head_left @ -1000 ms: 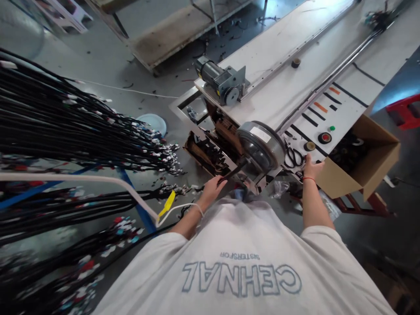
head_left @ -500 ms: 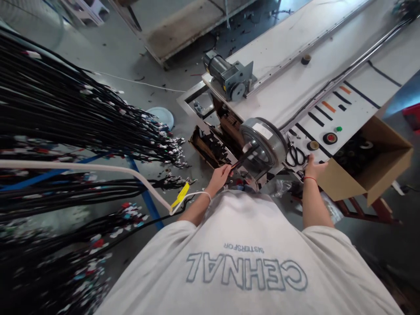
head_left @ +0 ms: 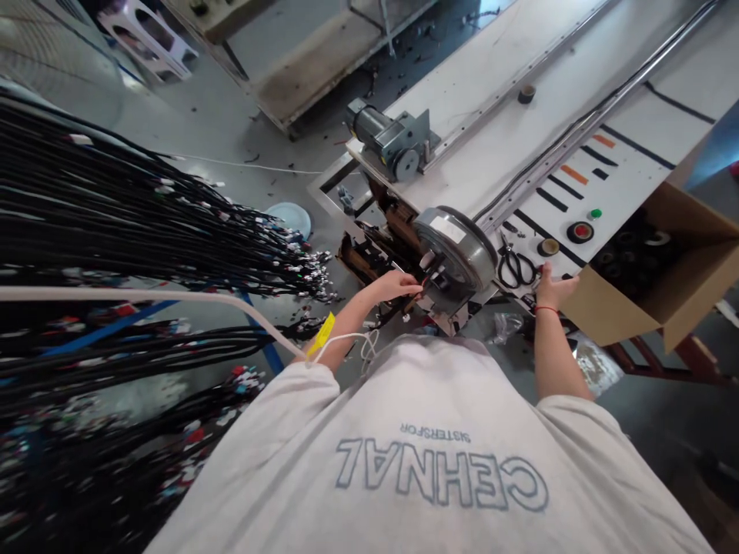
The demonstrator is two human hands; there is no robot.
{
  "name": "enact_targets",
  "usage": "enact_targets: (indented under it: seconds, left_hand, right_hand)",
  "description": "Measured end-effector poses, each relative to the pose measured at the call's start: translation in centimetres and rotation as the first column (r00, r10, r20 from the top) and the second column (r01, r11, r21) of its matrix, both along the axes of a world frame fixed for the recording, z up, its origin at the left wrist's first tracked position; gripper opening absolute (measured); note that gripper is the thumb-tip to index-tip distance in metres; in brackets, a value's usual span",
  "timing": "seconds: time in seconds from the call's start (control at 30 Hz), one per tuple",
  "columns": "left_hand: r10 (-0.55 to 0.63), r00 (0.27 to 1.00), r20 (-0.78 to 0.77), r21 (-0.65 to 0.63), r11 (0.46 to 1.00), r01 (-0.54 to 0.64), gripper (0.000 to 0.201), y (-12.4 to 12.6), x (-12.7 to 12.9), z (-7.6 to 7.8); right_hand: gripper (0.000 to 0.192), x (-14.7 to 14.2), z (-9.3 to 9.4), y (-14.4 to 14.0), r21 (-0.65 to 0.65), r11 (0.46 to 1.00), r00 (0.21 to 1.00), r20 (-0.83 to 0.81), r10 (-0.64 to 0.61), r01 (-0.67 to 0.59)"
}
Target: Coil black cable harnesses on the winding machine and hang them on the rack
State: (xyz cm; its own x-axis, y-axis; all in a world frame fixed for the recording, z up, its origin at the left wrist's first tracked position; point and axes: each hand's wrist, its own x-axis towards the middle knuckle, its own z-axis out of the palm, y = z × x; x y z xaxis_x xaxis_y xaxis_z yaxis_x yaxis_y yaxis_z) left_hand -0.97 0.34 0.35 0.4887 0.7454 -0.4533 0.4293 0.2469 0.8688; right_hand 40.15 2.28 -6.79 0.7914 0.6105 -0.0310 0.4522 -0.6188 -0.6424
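A wire-harness assembly floor in a factory workshop.

Great bundles of black cable harnesses (head_left: 132, 231), tipped with small connectors, hung across a rack on the left above a grey concrete floor (head_left: 231, 131) littered with offcuts. A long white conveyor bench (head_left: 519, 146) ran away to the upper right, with an electric motor (head_left: 384, 142) bolted at its end and a round metal taping machine (head_left: 456, 250) beside it. On the bench panel sat a red push button (head_left: 579, 231) and a green one (head_left: 596, 213), scissors (head_left: 516, 265) and a roll of tape (head_left: 548, 247). A cardboard box (head_left: 658, 285) of black tape rolls stood at the bench edge.
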Motion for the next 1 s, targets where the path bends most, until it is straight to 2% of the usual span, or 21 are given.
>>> enact_targets:
  seconds: [0.07, 0.17, 0.23, 0.3, 0.37, 0.43, 0.5, 0.6, 0.67, 0.73, 0.83, 0.87, 0.9, 0.93, 1.0]
  left_hand:
    - [-0.046, 0.998, 0.036, -0.018, 0.999, 0.047, 0.042, 0.7, 0.0, 0.1]
    - [-0.033, 0.987, 0.155, -0.167, 0.984, 0.059, 0.046, 0.7, 0.3, 0.0]
    - [0.016, 0.980, 0.199, -0.280, 0.959, 0.042, 0.047, 0.1, 0.6, -0.3]
    - [0.133, 0.970, 0.201, -0.365, 0.929, -0.051, 0.045, -0.6, 1.0, -0.6]
    - [0.292, 0.937, 0.192, -0.462, 0.869, -0.176, 0.041, -1.5, 1.5, -0.8]
    - [0.441, 0.874, 0.205, -0.579, 0.775, -0.255, 0.035, -2.3, 2.0, -1.1]
    - [0.527, 0.818, 0.230, -0.663, 0.700, -0.265, 0.032, -3.0, 2.7, -1.3]
    - [0.595, 0.752, 0.284, -0.711, 0.657, -0.251, 0.038, -3.6, 3.6, -1.6]
    - [0.601, 0.736, 0.311, -0.715, 0.658, -0.236, 0.043, -3.8, 4.0, -1.5]
    - [0.558, 0.777, 0.292, -0.660, 0.705, -0.259, 0.047, -3.8, 4.0, -1.2]
    - [0.455, 0.876, 0.158, -0.383, 0.846, -0.370, 0.047, -4.1, 3.7, -0.2]
    - [0.446, 0.888, 0.112, -0.278, 0.872, -0.403, 0.047, -4.3, 3.7, 0.1]
    - [0.453, 0.888, 0.087, -0.208, 0.879, -0.428, 0.048, -4.5, 3.7, 0.2]
    - [0.472, 0.877, 0.089, -0.194, 0.872, -0.449, 0.050, -4.8, 3.7, 0.3]
    - [0.531, 0.834, 0.153, -0.336, 0.821, -0.462, 0.051, -5.1, 3.8, -0.1]
  right_hand:
    - [0.084, 0.1, -0.2, 0.0, 0.001, 1.000, 1.000, -0.001, 0.011, -0.011]
    - [0.086, 0.2, -0.6, -0.1, 0.014, 1.000, 1.000, -0.006, 0.022, -0.022]
    - [0.089, 0.3, -0.8, -0.1, 0.009, 1.000, 1.000, -0.009, 0.021, -0.021]
    - [0.093, 0.3, -0.9, -0.2, 0.000, 1.000, 1.000, -0.013, 0.016, -0.016]
    - [0.094, 0.3, -0.9, -0.3, -0.002, 1.000, 1.000, -0.021, 0.021, -0.021]
    - [0.093, 0.3, -0.8, -0.3, 0.000, 1.000, 0.999, -0.030, 0.029, -0.029]
    - [0.092, 0.2, -0.7, -0.3, -0.005, 1.000, 0.999, -0.036, 0.027, -0.027]
    - [0.092, 0.1, -0.5, -0.3, -0.026, 1.000, 0.999, -0.037, 0.009, -0.010]
    - [0.091, 0.1, -0.5, -0.2, -0.030, 1.000, 0.999, -0.036, 0.007, -0.008]
    - [0.090, 0.1, -0.4, -0.2, -0.027, 1.000, 0.999, -0.037, 0.007, -0.008]
    - [0.089, 0.1, -0.3, -0.2, -0.021, 1.000, 0.999, -0.037, 0.011, -0.012]
    - [0.089, 0.1, -0.3, -0.3, -0.020, 1.000, 0.999, -0.035, 0.012, -0.013]
    - [0.089, 0.1, -0.4, -0.3, -0.020, 1.000, 0.999, -0.033, 0.013, -0.014]
    - [0.089, 0.1, -0.4, -0.3, -0.019, 1.000, 0.999, -0.031, 0.014, -0.014]
    - [0.089, 0.2, -0.6, -0.3, -0.018, 1.000, 1.000, -0.025, 0.013, -0.014]
